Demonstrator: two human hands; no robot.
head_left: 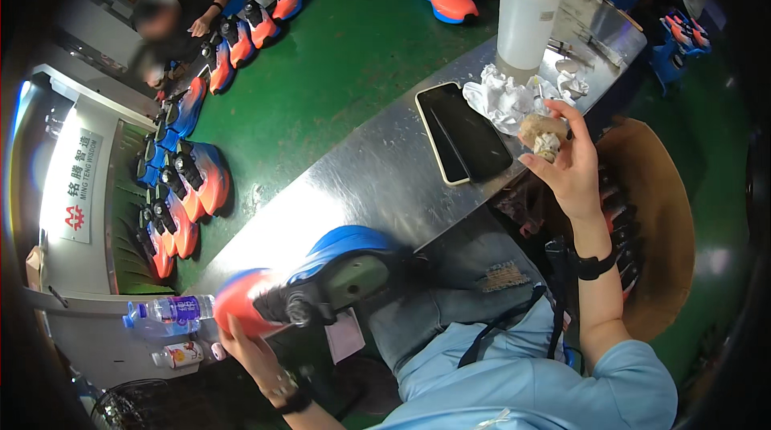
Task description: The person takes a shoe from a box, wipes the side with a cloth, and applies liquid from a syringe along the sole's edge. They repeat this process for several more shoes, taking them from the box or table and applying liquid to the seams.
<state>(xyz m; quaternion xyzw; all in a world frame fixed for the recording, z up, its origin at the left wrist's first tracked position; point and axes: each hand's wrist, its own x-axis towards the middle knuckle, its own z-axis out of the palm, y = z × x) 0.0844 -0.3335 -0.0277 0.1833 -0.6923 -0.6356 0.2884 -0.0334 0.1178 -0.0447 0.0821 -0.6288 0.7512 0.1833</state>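
My left hand (255, 358) grips a sneaker (299, 273) by its coral toe at the table's near-left edge. The shoe is tilted, with blue along its side, a black upper and its collar opening toward me; motion blurs it a little. My right hand (575, 163), raised over the right end of the metal table, pinches a tan, rough-looking lump (533, 130). A small crumpled whitish piece (547, 146) is held against it; what either is made of I cannot tell. Beyond that hand lies a wad of white tissue (499, 102).
A phone (474, 137) with a thin dark stick lies on the metal table (321, 181), near a white plastic bottle (526, 8) and small tools (574, 50). Sneakers (210, 177) line the green surface. A brown carton (662, 221) holds shoes. Drink bottles (173, 311) lie left; a co-worker (181, 28) sits opposite.
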